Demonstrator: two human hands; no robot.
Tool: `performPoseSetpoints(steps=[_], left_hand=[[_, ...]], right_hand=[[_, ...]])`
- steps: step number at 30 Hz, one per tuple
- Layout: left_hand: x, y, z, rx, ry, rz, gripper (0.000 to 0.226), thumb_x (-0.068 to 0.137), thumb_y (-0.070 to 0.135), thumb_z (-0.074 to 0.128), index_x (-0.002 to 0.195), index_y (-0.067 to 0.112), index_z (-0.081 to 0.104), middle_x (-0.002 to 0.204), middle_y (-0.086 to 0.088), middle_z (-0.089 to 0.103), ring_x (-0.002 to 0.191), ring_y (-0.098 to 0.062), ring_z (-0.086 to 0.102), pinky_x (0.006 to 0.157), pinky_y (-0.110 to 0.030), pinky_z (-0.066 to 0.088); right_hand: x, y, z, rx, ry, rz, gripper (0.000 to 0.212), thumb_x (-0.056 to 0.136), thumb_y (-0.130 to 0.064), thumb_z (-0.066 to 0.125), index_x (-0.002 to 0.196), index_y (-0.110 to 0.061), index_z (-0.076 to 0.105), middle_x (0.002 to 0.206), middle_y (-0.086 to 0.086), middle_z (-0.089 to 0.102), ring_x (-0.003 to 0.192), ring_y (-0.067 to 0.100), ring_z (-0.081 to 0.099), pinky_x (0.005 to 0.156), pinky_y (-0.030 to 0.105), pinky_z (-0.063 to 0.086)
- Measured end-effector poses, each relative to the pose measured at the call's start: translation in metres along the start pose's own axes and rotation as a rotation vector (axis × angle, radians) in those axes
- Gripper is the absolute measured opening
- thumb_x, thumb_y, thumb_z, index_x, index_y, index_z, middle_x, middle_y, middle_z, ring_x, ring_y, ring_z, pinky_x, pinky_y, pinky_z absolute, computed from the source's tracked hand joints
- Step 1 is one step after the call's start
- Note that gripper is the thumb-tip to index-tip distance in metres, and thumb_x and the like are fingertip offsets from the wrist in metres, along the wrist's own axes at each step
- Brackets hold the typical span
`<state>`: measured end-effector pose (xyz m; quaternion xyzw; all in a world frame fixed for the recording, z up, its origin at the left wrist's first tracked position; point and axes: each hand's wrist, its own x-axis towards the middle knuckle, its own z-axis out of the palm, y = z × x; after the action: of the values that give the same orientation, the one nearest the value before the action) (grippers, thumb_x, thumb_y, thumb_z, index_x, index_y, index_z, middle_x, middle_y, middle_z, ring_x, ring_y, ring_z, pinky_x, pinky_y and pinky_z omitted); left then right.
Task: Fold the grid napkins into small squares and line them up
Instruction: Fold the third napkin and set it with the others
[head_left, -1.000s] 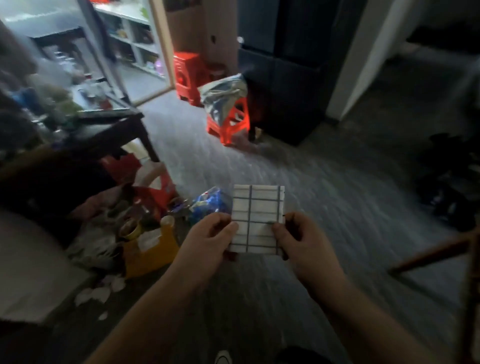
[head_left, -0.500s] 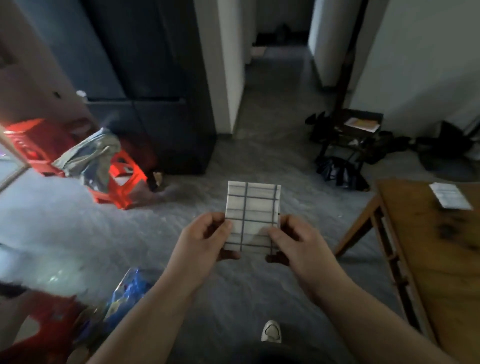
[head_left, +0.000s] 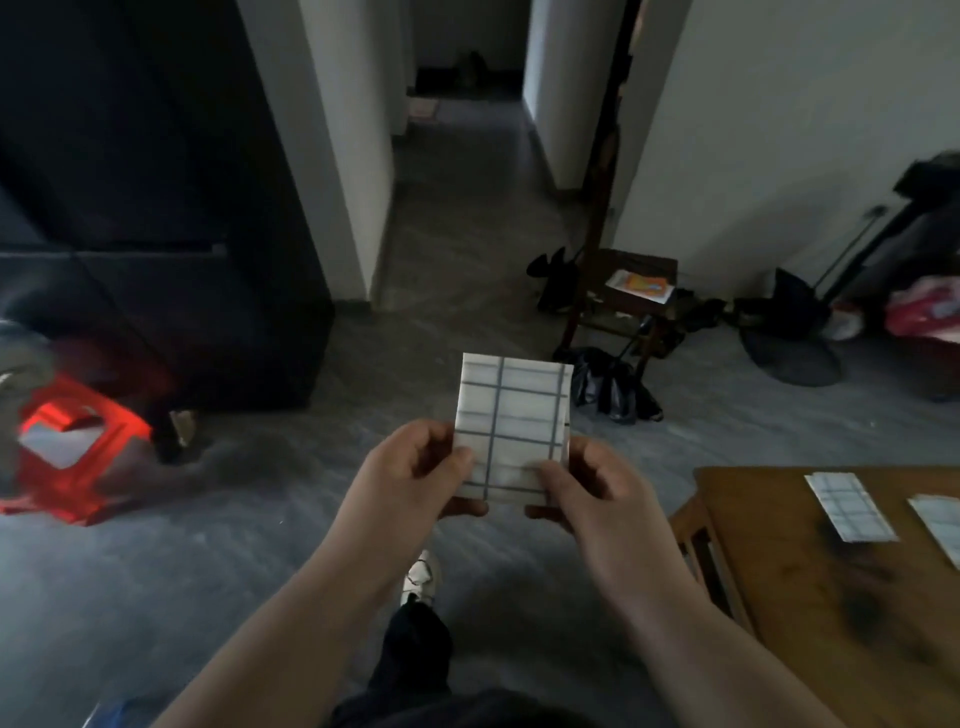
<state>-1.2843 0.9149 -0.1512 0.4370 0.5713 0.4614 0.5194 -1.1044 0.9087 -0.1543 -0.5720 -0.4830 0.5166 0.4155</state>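
I hold a folded white napkin with dark grid lines (head_left: 511, 410) upright in front of me, above the floor. My left hand (head_left: 415, 473) pinches its lower left edge and my right hand (head_left: 592, 491) pinches its lower right edge. On the wooden table (head_left: 810, 597) at the right lie two more folded grid napkins: one (head_left: 849, 506) near the table's far edge, and another (head_left: 940, 522) cut off by the frame's right side.
A red plastic stool (head_left: 78, 441) stands on the grey floor at the left beside a dark cabinet (head_left: 156, 208). A small dark stand with papers (head_left: 631, 291) and black bags sit ahead at the right. My foot (head_left: 421, 577) shows below.
My view has swung from the cluttered left side to the right, bringing the wooden table and its napkins into sight. Both hands keep the same hold on the folded napkin.
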Motion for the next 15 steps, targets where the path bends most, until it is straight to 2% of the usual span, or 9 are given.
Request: performPoseSetpoints(steps=[3,10,13,15], left_hand=[[0.076,0.015,0.013,0.075,-0.099,0.043,0.009,0.098,0.011,0.062,0.104,0.011,0.069,0.096,-0.002,0.077,0.085,-0.021,0.075,0.074,-0.037,0.062],[0.272,0.072,0.056,0.146,-0.334,0.043,0.008,0.097,0.014,0.063,0.104,0.015,0.069,0.093,0.002,0.076,0.082,-0.019,0.075,0.076,-0.041,0.063],[0.342,0.096,0.093,0.178,-0.456,0.058,0.009,0.098,0.012,0.062,0.104,0.013,0.069,0.088,0.003,0.076,0.078,-0.017,0.074,0.072,-0.033,0.063],[0.377,0.107,0.126,0.185,-0.542,0.051,0.009,0.098,0.010,0.061,0.103,0.012,0.069,0.085,0.002,0.075,0.075,-0.014,0.073,0.067,-0.026,0.060]], right_hand=[[0.071,-0.003,-0.007,0.043,0.081,0.018,0.013,0.099,-0.021,0.061,0.107,-0.022,0.070,0.097,-0.003,0.078,0.089,0.014,0.074,0.086,0.039,0.060],[0.234,-0.040,-0.034,0.123,0.299,0.023,0.012,0.099,-0.013,0.061,0.106,-0.018,0.070,0.096,-0.002,0.078,0.089,0.017,0.075,0.081,0.035,0.061],[0.284,-0.053,-0.058,0.140,0.438,0.029,0.011,0.099,-0.015,0.062,0.103,-0.021,0.070,0.094,-0.005,0.077,0.086,0.014,0.075,0.079,0.033,0.061],[0.306,-0.056,-0.080,0.194,0.542,0.035,0.012,0.099,-0.013,0.061,0.102,-0.019,0.071,0.093,0.000,0.077,0.085,0.017,0.074,0.078,0.034,0.061]])
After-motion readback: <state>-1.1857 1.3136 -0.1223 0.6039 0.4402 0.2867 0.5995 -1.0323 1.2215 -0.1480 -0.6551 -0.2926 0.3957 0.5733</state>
